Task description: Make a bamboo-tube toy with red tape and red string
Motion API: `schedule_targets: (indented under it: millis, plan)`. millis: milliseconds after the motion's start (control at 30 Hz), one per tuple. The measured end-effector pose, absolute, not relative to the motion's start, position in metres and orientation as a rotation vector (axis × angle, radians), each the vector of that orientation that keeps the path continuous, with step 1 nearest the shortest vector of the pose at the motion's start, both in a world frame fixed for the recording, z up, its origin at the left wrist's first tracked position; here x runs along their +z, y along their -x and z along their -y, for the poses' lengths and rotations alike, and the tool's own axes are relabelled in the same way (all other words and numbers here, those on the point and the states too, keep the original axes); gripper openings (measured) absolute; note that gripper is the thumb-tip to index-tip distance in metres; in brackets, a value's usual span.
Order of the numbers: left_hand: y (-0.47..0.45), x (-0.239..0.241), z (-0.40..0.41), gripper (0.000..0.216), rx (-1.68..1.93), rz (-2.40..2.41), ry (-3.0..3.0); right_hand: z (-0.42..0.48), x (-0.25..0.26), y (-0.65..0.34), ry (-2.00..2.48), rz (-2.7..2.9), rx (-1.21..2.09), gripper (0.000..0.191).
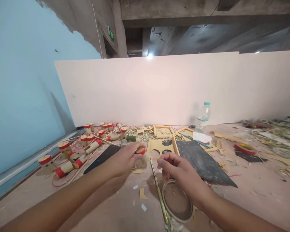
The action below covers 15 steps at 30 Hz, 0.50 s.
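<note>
My left hand (129,158) is closed round a small bamboo tube (141,150) with a red band at its top. Some of the tube is covered by my fingers, and its lower part is blurred. My right hand (175,164) hovers a short way to the right, thumb and fingers pressed together; whatever they may pinch is too small to make out. Between the hands lies a gold patterned pencil (158,187). Below my right hand rests a pale ring (166,206), like a roll of tape. Beyond them is a light wooden frame (175,146) with round holes.
Several red-banded bamboo tubes (64,169) with sticks and red string crowd the left. Dark sheets (203,162) flank the wooden frame. A plastic bottle (204,116) stands by the white partition (135,90). Red tape (245,149) and wood scraps lie at right.
</note>
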State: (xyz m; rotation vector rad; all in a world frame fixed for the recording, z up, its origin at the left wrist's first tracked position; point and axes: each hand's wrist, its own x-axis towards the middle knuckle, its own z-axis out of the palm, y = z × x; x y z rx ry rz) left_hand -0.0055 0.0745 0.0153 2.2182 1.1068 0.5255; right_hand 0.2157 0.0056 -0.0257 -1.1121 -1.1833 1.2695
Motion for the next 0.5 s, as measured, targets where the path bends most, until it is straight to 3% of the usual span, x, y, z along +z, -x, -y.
schedule_targets:
  millis: [200, 500]
  plan:
    - [0.001, 0.018, -0.052, 0.044, 0.584, -1.006, -1.887, -0.006, -0.027, -0.214, 1.021, 1.001, 1.362, 0.037]
    - [0.001, 0.004, -0.028, 0.038, 0.625, -0.905, -1.681, 0.005, -0.018, -0.206, 0.911, 0.859, 1.561, 0.046]
